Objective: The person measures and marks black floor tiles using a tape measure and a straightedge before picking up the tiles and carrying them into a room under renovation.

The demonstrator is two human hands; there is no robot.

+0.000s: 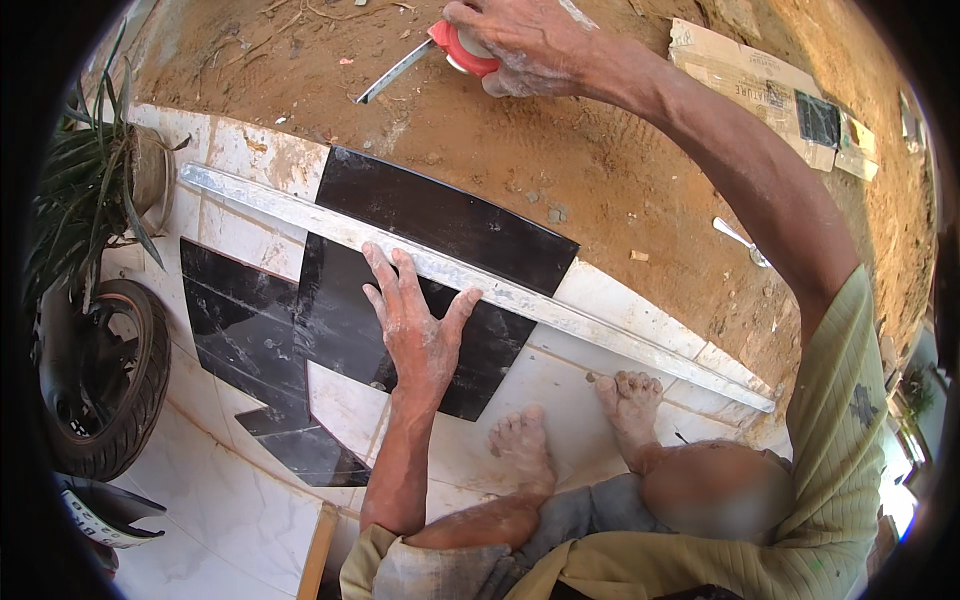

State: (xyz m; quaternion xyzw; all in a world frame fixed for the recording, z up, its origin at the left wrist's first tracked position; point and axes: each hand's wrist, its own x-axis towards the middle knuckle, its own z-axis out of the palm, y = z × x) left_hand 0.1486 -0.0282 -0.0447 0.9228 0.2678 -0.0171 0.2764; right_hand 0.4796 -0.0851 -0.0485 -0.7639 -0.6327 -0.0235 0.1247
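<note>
A long pale metal straightedge (560, 310) runs slantwise across the tiles, from the far left down to the right. My left hand (415, 340) rests on its near edge with fingertips and thumb spread apart. One dark glossy tile (440, 212) lies beyond the bar at the edge of the soil. Another dark tile (345, 310) shows on the near side, partly hidden by my left hand. Above the soil at the top, my right hand (540, 45) is closed round a red tape measure (484, 66). A short length of its metal blade (395, 72) sticks out toward the lower left.
A potted plant (85, 190) and a motorbike wheel (115, 380) stand on the left. Flattened cardboard (745, 85) lies on the brown soil (610, 170), with a spoon (740, 240) nearer. My bare feet rest on white tiles. A wooden strip (317, 550) lies at the bottom.
</note>
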